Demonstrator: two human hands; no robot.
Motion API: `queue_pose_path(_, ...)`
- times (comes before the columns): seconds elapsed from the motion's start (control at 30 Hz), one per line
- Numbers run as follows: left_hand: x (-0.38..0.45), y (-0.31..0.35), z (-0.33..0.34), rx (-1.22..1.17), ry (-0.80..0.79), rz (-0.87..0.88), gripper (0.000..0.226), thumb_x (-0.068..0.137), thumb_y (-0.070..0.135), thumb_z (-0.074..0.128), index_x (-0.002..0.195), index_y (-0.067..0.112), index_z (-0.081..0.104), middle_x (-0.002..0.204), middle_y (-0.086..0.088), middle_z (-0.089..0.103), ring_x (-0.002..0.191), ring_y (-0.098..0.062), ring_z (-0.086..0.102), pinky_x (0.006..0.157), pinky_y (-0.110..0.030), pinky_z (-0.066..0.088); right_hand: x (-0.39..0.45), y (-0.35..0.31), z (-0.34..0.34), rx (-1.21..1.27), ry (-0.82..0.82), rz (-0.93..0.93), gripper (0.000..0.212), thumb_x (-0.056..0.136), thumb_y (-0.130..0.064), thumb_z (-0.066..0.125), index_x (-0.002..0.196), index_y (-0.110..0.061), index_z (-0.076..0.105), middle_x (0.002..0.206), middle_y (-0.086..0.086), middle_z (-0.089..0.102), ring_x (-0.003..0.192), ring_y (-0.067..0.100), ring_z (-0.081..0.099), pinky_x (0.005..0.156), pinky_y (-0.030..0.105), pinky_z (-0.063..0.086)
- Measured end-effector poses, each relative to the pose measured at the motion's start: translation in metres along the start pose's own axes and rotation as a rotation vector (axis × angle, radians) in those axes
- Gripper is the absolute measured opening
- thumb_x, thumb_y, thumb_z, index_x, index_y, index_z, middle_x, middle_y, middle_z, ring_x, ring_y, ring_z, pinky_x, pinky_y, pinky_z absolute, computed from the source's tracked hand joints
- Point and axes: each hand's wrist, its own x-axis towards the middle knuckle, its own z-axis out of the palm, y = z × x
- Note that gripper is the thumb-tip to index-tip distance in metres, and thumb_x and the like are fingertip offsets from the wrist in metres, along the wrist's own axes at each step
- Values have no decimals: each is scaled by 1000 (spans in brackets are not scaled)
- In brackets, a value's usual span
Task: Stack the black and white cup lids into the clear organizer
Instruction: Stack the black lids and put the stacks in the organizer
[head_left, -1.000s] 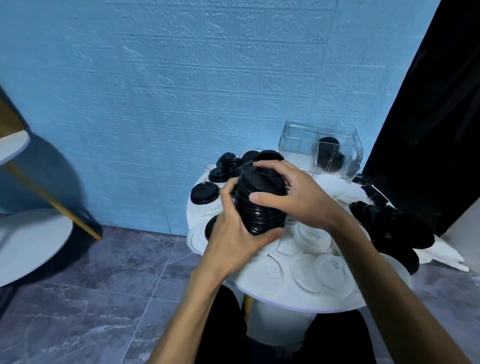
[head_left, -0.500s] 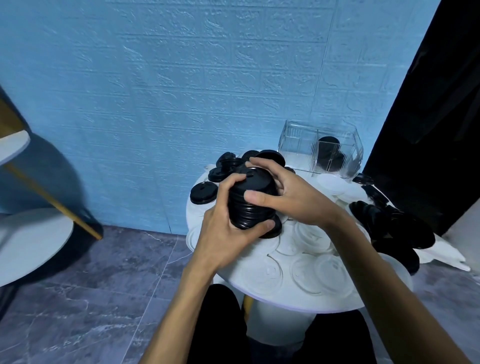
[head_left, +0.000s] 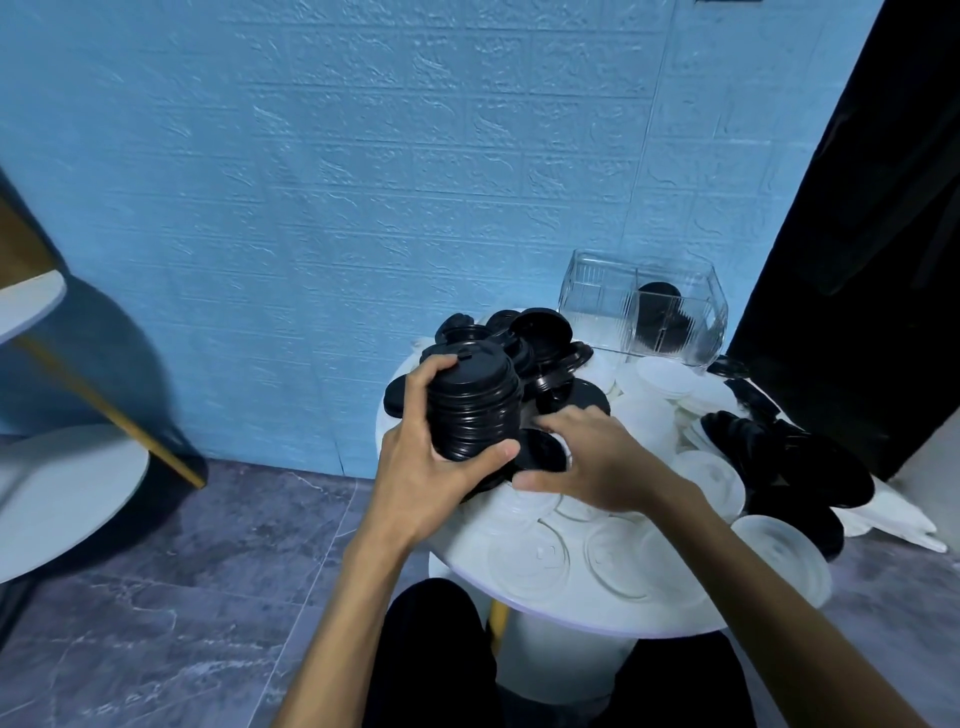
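Note:
My left hand (head_left: 415, 467) grips a tall stack of black lids (head_left: 474, 402), held tilted above the left side of the round white table (head_left: 467, 558). Just to its right, my right hand (head_left: 597, 460) pinches a single black lid (head_left: 541, 450) lying on the table, fingers on its far edge and thumb on its near edge. The clear organizer (head_left: 597, 306) stands at the table's back right; its right compartment holds a stack of black lids (head_left: 658, 322). Loose black lids (head_left: 543, 332) pile up behind my hands. White lids (head_left: 535, 561) lie flat across the near side.
More black lids (head_left: 789, 462) are heaped at the table's right edge, with a stack of white lids (head_left: 784, 556) below them. A blue brick-pattern wall (head_left: 363, 182) stands behind and a black curtain (head_left: 857, 234) hangs to the right. Another white round table (head_left: 62, 499) stands at left.
My right hand has left the top of the stack and dropped to a single black lid on the table. The left hand alone now holds the stack, shifted left.

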Motion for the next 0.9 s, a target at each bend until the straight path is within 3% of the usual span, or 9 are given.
queue_pose_path(0.1, 0, 0, 1, -3, -9, -1, 88, 70, 32, 94, 132, 56, 37, 116, 33, 66, 106, 4, 66, 90, -13, 49, 0, -1, 2, -58, -17, -21, 81, 72, -79, 65, 137, -32, 53, 121, -6, 55, 107, 17, 44, 100, 35, 37)
queue_pose_path(0.27, 1, 0, 1, -2, -11, 13, 88, 70, 32, 95, 131, 57, 36, 118, 34, 65, 106, 4, 66, 89, -10, 48, 3, -1, 3, -52, 44, -21, 70, 74, -76, 65, 130, -36, 58, 103, -8, 59, 96, 16, 45, 94, 36, 41)
queue_pose_path(0.47, 0, -1, 2, -8, -25, 7, 89, 69, 34, 95, 133, 56, 36, 118, 31, 66, 108, 5, 66, 92, -17, 49, -12, -1, -12, -33, 53, 8, 53, 74, -74, 66, 112, -38, 66, 94, -9, 61, 94, 17, 53, 85, 33, 43)
queue_pose_path(0.57, 0, -1, 4, -13, -35, 5, 89, 70, 32, 95, 133, 56, 37, 118, 28, 67, 108, 4, 66, 91, -15, 49, -25, 0, -33, -86, 86, 73, 55, 73, -73, 68, 107, -30, 68, 96, -6, 65, 94, 17, 55, 82, 34, 45)
queue_pose_path(0.67, 1, 1, 6, -19, -44, 7, 89, 70, 31, 95, 134, 55, 37, 119, 31, 64, 107, 2, 66, 93, -21, 51, -39, -4, -63, -74, 142, 136, 53, 75, -67, 72, 107, -26, 69, 101, 0, 67, 94, 20, 56, 84, 37, 49)
queue_pose_path(0.8, 1, 8, 11, -18, -81, 22, 90, 71, 33, 94, 137, 53, 36, 124, 30, 62, 112, 0, 64, 100, -35, 52, -45, -14, -93, 226, 375, 57, 57, 74, -61, 76, 124, -34, 65, 112, -9, 64, 92, 11, 58, 77, 23, 44)
queue_pose_path(0.9, 0, 12, 15, -23, -111, 26, 92, 71, 33, 94, 138, 54, 35, 125, 23, 65, 113, -5, 65, 100, -43, 52, -40, -30, -99, 469, 390, -75, 60, 72, -59, 76, 127, -39, 63, 120, -18, 61, 101, -3, 58, 81, 5, 41)
